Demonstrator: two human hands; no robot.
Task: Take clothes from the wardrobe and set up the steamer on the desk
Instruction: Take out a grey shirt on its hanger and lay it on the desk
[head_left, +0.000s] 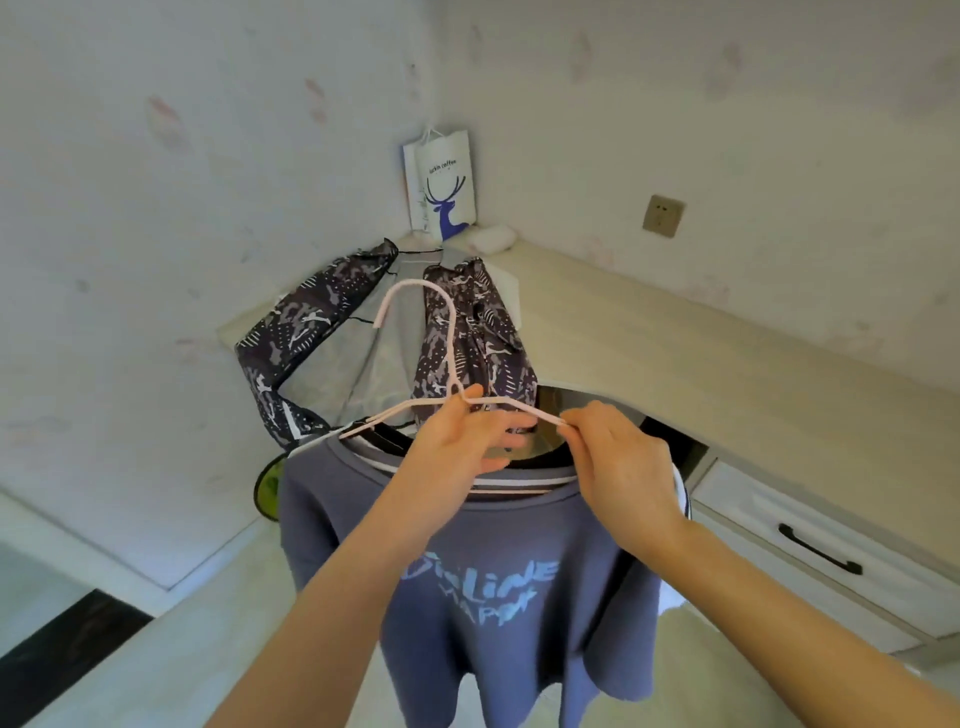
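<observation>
hands meet at a pink hanger (415, 358) held up over the desk (675, 353): the left hand (457, 441) is curled around it at the neck just under the hook, and the right hand (618, 457) pinches the hanger's right arm between its fingertips. a blue-grey t-shirt (467, 571) hangs from it, in front of a patterned cloth stand (322, 317) that sits on the desk corner. this looks like the clothes half of the task, with the shirt already out of the wardrobe. next, i'd guess, the hook needs a place to catch, while both hands keep the shirt level. no steamer is plainly visible.
</observation>
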